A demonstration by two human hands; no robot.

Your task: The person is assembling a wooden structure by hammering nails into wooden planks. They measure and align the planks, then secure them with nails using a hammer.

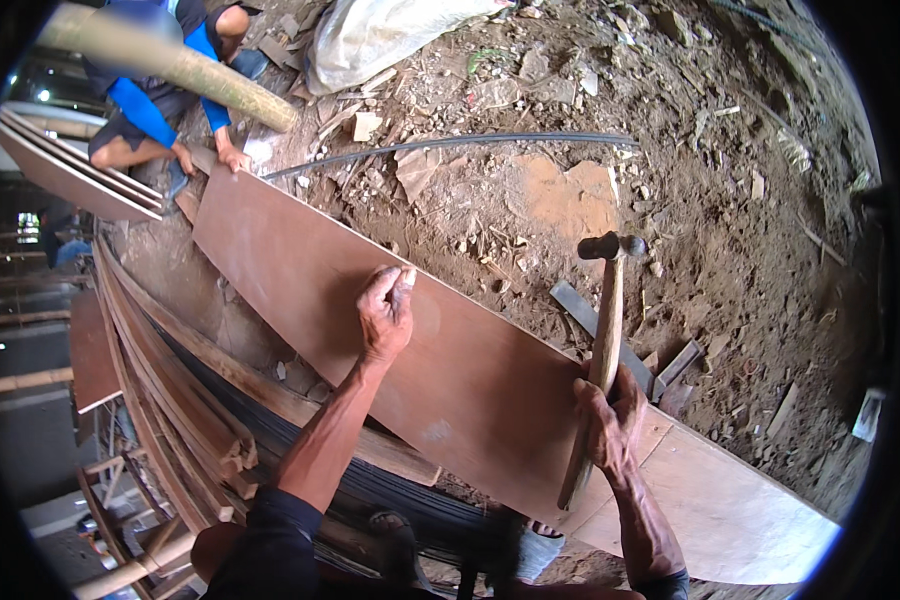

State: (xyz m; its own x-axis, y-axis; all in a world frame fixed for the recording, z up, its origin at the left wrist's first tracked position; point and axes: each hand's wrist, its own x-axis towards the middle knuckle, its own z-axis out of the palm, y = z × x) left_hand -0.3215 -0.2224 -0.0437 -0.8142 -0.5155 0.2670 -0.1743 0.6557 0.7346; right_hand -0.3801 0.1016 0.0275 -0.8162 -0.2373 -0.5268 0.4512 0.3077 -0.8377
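A long reddish-brown plywood board point(480, 380) runs slantwise in front of me, from the far left toward the near right. My left hand point(388, 312) is closed in a pinch above its far edge. Whatever those fingers hold, if anything, is too small to make out. With my right hand point(615, 415) I grip a ball-peen hammer point(606, 315) by its wooden handle. The hammer's dark metal head points away from me, and its handle end reaches over the board. Beneath my right hand, a paler plywood piece point(715, 505) adjoins the brown board.
A co-worker's hand point(232, 158) touches the board's far end, below a bamboo pole point(225, 85). Long timber strips point(165, 370) and black pipes point(370, 490) lie at the left. Beyond the board are a metal bar point(575, 308), a dark rod point(460, 140) and rubble-strewn dirt.
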